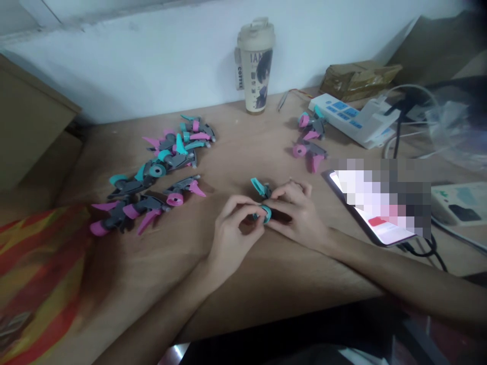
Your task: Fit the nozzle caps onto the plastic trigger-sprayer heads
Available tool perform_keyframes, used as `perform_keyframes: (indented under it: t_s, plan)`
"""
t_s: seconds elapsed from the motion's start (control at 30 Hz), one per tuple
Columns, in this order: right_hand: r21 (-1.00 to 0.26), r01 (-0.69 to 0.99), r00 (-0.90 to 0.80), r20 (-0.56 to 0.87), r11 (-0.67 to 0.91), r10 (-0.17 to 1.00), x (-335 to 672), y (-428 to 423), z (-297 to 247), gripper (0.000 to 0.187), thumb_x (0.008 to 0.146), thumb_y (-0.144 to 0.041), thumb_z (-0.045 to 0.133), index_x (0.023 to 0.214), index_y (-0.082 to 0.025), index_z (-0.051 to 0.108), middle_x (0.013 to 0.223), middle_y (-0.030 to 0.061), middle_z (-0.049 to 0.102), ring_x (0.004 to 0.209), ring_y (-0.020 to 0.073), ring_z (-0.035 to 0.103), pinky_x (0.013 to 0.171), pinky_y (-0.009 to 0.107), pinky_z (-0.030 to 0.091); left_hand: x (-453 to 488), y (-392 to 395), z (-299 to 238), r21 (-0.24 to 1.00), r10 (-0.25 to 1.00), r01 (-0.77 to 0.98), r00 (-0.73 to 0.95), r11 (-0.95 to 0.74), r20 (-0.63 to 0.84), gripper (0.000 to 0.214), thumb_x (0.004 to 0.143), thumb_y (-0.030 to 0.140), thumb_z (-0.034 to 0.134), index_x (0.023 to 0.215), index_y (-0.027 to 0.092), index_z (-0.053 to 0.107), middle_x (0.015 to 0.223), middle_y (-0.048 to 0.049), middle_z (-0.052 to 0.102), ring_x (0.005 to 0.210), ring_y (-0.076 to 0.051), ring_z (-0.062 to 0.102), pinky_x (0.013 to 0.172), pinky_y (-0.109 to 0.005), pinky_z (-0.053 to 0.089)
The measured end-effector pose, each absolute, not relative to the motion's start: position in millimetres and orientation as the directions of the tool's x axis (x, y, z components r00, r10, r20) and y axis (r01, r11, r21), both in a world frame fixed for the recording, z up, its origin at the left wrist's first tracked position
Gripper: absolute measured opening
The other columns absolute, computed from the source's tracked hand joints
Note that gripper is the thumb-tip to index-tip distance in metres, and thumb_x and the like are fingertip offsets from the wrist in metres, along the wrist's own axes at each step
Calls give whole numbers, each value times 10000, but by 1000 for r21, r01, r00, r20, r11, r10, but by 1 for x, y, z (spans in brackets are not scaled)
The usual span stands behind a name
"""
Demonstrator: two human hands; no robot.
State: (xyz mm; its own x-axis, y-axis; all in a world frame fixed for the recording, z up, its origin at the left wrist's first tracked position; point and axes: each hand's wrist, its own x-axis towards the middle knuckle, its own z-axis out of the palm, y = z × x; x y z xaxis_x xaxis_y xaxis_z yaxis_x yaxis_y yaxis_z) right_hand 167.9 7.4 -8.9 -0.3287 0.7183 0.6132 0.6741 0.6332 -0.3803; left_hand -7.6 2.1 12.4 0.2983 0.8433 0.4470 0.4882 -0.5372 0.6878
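In the middle of the table I hold a grey and teal trigger spray head (pixel 259 187) between both hands. My left hand (pixel 238 228) pinches its teal ring-shaped cap (pixel 266 214) with thumb and fingers. My right hand (pixel 299 213) closes around the grey body, which its fingers partly hide. The teal trigger sticks up beyond the fingertips. Left of my hands lies a loose heap of spray heads (pixel 177 161), grey with pink or teal parts. Two more, a mixed pink and teal one (pixel 312 124) and a pink one (pixel 310 151), lie to the right.
A lidded coffee tumbler (pixel 257 71) stands by the wall. To the right are a power strip (pixel 352 119), a taped cardboard box (pixel 357 80), a lit phone (pixel 375 215) and cables. A red and yellow striped bag (pixel 45 268) and a large carton (pixel 30 121) are on the left.
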Motion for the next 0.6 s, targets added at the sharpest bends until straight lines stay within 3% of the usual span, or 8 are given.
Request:
perform_keyframes:
  t_s: [0.23,0.4,0.6]
  plan:
    - [-386,700,-260,646,601,718,167,9,-9,218,804,-396,624,889,-206,688,860,34,563,859,170,543,960,423,274,-15,8,20,655,860,560,273,-507,432,13,771,204,669,782,200,674,884,-19,581,797,-129,593,667,-246,515]
    - [-392,705,-250,642,591,725,168,8,-8,184,819,-359,612,912,-215,678,887,33,560,892,173,543,971,424,262,-13,1,21,602,821,562,334,-567,463,85,829,211,599,789,183,669,876,-28,580,779,-133,588,724,-284,504]
    - [-406,711,-251,617,575,746,169,8,-8,234,826,-420,584,888,-213,674,880,35,565,895,182,544,969,426,277,-15,0,18,519,781,608,307,-600,543,139,851,239,563,909,186,678,967,-59,527,919,-182,566,821,-361,499]
